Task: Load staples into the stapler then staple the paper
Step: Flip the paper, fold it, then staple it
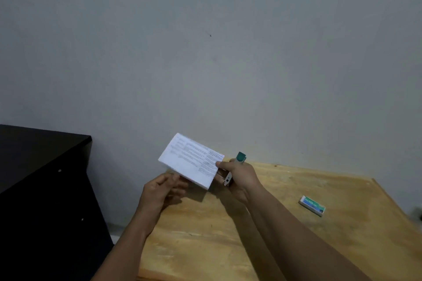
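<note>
Left hand pinches the folded white printed paper, right hand grips the green-and-metal stapler at its 3 o'clock edge — squeeze squarely, I'd judge.

table — pale grainy wood | paper — matt white, printed | stapler — teal plastic, bare metal
</note>
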Demonstrator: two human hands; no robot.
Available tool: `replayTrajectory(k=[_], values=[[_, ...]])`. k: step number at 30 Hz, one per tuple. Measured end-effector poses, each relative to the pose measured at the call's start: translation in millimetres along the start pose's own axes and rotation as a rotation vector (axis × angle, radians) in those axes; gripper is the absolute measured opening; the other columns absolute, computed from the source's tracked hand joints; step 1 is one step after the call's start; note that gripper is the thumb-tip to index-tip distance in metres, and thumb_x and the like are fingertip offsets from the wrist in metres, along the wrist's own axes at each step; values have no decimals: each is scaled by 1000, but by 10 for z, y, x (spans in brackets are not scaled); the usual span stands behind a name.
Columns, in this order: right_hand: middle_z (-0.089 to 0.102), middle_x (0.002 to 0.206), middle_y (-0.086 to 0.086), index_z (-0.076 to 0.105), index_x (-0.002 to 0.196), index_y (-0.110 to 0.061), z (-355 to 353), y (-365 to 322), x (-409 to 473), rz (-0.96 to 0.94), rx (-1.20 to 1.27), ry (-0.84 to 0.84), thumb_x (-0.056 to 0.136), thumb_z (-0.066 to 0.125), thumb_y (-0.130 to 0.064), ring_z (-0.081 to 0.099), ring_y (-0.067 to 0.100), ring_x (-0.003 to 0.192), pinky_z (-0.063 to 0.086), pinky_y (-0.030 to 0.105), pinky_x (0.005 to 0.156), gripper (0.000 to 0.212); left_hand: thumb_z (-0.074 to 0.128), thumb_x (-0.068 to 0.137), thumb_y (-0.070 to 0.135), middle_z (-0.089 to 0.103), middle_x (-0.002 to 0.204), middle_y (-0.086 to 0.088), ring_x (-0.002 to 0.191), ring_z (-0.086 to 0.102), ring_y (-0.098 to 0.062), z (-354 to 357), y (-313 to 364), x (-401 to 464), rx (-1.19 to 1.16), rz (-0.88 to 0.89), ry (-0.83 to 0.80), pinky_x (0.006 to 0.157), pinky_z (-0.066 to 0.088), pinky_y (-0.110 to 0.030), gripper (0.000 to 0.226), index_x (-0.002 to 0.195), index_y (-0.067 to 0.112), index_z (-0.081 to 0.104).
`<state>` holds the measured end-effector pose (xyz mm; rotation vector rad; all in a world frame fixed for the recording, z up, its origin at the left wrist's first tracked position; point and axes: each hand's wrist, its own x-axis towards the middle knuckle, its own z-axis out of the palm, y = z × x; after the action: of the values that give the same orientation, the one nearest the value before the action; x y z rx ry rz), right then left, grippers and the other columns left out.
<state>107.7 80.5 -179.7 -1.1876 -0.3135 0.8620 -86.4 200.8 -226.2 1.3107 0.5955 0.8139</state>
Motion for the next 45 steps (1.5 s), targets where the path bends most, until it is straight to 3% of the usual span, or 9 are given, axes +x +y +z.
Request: replayTrajectory(k=[5, 8, 11, 15, 17, 21, 26, 32, 45], values=[[75, 96, 29, 52, 69, -13, 148, 134, -16, -13, -156, 71, 80, 83, -2, 75, 42, 81, 63, 53, 67, 35, 71, 96, 32, 80, 106, -7, 92, 78, -31, 489, -138, -92, -49, -24, 18, 82, 61, -50, 28, 122, 21, 70], [78, 81, 15, 65, 80, -8, 84, 167, -79, -113, -323, 114, 88, 82, -19, 77, 33, 73, 62, 40, 63, 22, 66, 100, 20, 81, 96, -5, 80, 78, -27, 630, -206, -96, -32, 18, 140, 75, 64, -47, 22, 122, 21, 69], [70, 59, 3, 61, 73, -14, -48, 121, -201, -170, -474, 86, 87, 82, -41, 61, 15, 47, 45, 23, 46, 37, 69, 97, 15, 80, 99, 4, 73, 78, -23, 586, -215, -77, -112, 46, 201, 68, 64, -43, 28, 121, 30, 65], [56, 48, -13, 59, 69, -22, -150, 149, -337, -139, -567, -37, 95, 75, -21, 52, -1, 44, 39, 11, 44, 30, 73, 94, 10, 80, 98, 9, 74, 78, -22, 609, -198, -119, -109, 56, 198, 66, 63, -41, 34, 117, 33, 62], [58, 59, -10, 57, 76, -22, -172, 183, -352, -128, -707, -86, 98, 69, -21, 54, 5, 53, 42, 18, 55, 26, 74, 93, 11, 80, 98, 4, 73, 78, -25, 615, -207, -128, -95, 54, 206, 68, 63, -43, 34, 119, 30, 63], [64, 77, -2, 60, 90, -23, -151, 270, -467, -67, -621, -194, 103, 62, -17, 60, 1, 54, 46, 17, 52, 14, 76, 93, 12, 79, 97, -5, 68, 73, -24, 598, -222, -133, -76, 58, 194, 65, 63, -42, 33, 120, 28, 65], [53, 68, 0, 68, 82, -21, -64, 372, -486, 79, -430, -138, 98, 49, -68, 41, 12, 51, 28, 26, 50, 53, 77, 93, 15, 79, 101, -3, 72, 75, -28, 589, -232, -135, -30, 51, 150, 73, 64, -52, 37, 126, 24, 64], [52, 76, 5, 78, 97, -26, -116, 476, -466, 14, -301, -185, 96, 58, -66, 43, 13, 58, 30, 28, 52, 45, 76, 93, 18, 79, 105, 4, 79, 77, -26, 604, -228, -152, 64, 56, 102, 70, 65, -49, 42, 131, 27, 62], [54, 74, 3, 67, 107, -13, -189, 461, -472, 64, -194, -258, 98, 65, -50, 40, 12, 58, 29, 26, 52, 38, 77, 92, 17, 80, 108, 4, 85, 79, -25, 632, -231, -159, 100, 55, 69, 66, 64, -41, 41, 131, 23, 63]])
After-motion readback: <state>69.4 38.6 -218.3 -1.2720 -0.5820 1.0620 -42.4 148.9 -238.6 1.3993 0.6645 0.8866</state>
